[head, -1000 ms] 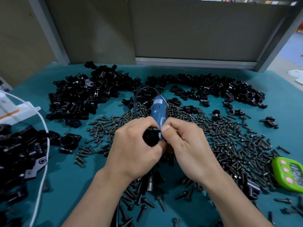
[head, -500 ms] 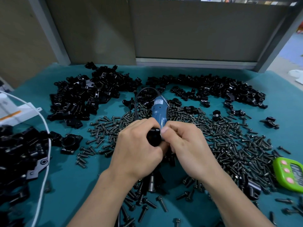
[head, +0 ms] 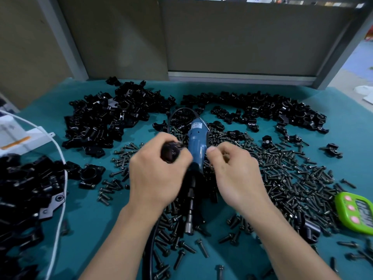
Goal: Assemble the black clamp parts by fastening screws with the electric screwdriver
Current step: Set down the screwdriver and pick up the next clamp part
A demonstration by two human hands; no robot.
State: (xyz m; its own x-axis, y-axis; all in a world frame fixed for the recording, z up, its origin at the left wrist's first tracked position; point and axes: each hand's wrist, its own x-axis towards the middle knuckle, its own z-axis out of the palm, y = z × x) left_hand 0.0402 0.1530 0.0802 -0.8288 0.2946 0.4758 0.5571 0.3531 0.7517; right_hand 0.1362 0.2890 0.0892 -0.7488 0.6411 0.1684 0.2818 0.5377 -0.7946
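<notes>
1. Teal covers the whole tabletop, and nearly all the work lies on it between the far edge and the person.
2. Black clamp parts sit in a heap toward the far left corner. A long band of the same parts runs along the far edge to the right, and another heap lies at the left edge.
3. Dark screws are spread loose across the middle and toward the right edge, thinning out at the near edge.
4. The electric screwdriver lies flat in the middle among the screws, with no hand on it. Its long axis runs far to near, the blue body away from the person and the metal tip pointing back at them. It sits between the two hands, just beside the right thumb, so I'd judge the right hand the one better placed to pick it up.
5. The left hand has its fingers wrapped round a clamp part. The right hand is curled with the thumb against the forefinger; from here I cannot tell whether it pinches a screw or nothing at all.
6. A green timer rests at the right edge.
7. The clamp part held in the left hand is raised just left of the screwdriver's body, blurred, and I cannot make out any screw in it.
</notes>
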